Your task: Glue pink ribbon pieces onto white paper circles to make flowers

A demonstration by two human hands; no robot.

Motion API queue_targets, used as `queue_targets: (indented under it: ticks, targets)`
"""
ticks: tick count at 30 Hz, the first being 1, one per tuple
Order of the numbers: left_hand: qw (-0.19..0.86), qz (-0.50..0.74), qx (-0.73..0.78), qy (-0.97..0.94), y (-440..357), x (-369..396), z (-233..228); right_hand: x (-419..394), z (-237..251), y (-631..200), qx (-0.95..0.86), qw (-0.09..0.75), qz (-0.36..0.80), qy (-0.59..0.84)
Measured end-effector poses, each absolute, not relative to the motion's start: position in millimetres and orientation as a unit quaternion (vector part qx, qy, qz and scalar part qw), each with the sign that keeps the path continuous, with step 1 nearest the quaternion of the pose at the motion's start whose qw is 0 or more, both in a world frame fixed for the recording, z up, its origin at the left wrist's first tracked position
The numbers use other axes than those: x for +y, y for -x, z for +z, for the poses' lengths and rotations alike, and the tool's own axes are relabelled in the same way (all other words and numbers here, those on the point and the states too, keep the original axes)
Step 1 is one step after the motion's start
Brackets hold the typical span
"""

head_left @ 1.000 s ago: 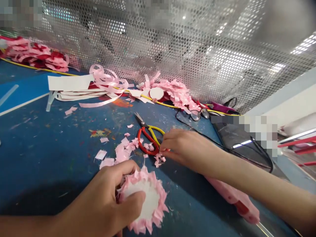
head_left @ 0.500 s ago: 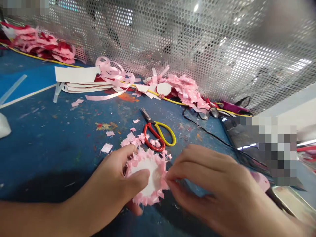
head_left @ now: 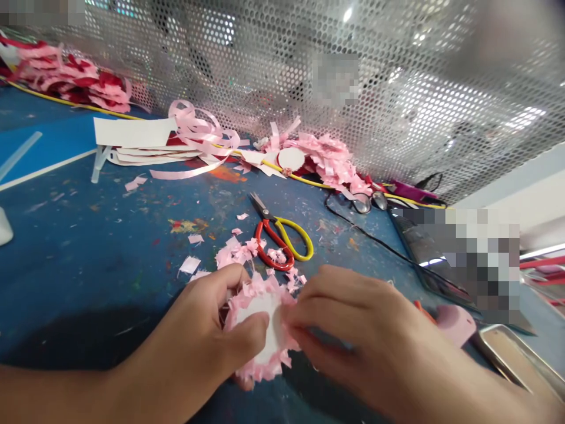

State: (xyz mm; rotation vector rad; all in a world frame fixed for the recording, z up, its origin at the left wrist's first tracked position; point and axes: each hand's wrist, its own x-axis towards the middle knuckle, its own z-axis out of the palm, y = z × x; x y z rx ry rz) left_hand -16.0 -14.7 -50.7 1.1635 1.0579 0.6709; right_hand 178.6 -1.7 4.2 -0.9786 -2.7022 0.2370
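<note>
Between my hands is a round white disc (head_left: 271, 331) edged all round with ruffled pink ribbon pieces. My left hand (head_left: 216, 330) grips it from the left, thumb flat across the white face and fingers behind. At the disc's right edge, the fingertips of my right hand (head_left: 348, 327) are pinched together on the pink fringe; whether a loose piece sits in them is hidden. Just beyond the disc lie cut pink ribbon bits (head_left: 236, 252), and scissors (head_left: 281, 235) with one red and one yellow handle, blades pointing away.
Along the perforated metal screen (head_left: 265, 65) lie white cards (head_left: 135, 132), curled pink ribbon (head_left: 198, 126) and piles of pink pieces (head_left: 324, 156). A yellow cord (head_left: 309, 182) runs past them. At right are a black cable (head_left: 375, 237), a dark screen device (head_left: 435, 253) and a pink tape dispenser (head_left: 454, 324).
My right hand has moved slightly left, its fingertips now over the disc's right edge. The disc has turned and tilted a little in my left hand. The view has shifted slightly.
</note>
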Motion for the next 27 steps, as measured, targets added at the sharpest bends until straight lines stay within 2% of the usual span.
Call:
queue_targets:
  ticks: [2,4,6,9,15,20,24,27]
  targets:
    - [0.656,0.276,0.485,-0.508,17,-14,-45,7,12,-185,-0.911,0.154,0.110,0.367]
    - [0.649,0.260,0.497,-0.514,18,-13,-40,18,14,-194,-0.893,0.161,0.088,0.410]
    - [0.648,0.255,0.499,-0.516,19,-11,-37,28,10,-203,-0.889,0.114,0.052,0.441]
    - [0.654,0.264,0.495,-0.507,19,-9,-36,38,-4,-209,-0.883,0.024,0.063,0.464]
    - [0.639,0.290,0.516,-0.491,15,-10,-33,41,-18,-208,-0.891,-0.006,0.118,0.439]
    - [0.644,0.257,0.502,-0.517,17,-8,-34,36,-7,-209,-0.872,0.038,0.115,0.474]
    - [0.621,0.263,0.522,-0.523,17,-6,-38,20,6,-197,-0.833,0.142,0.205,0.494]
    - [0.608,0.270,0.526,-0.530,16,-6,-41,7,8,-181,-0.824,0.155,0.262,0.478]
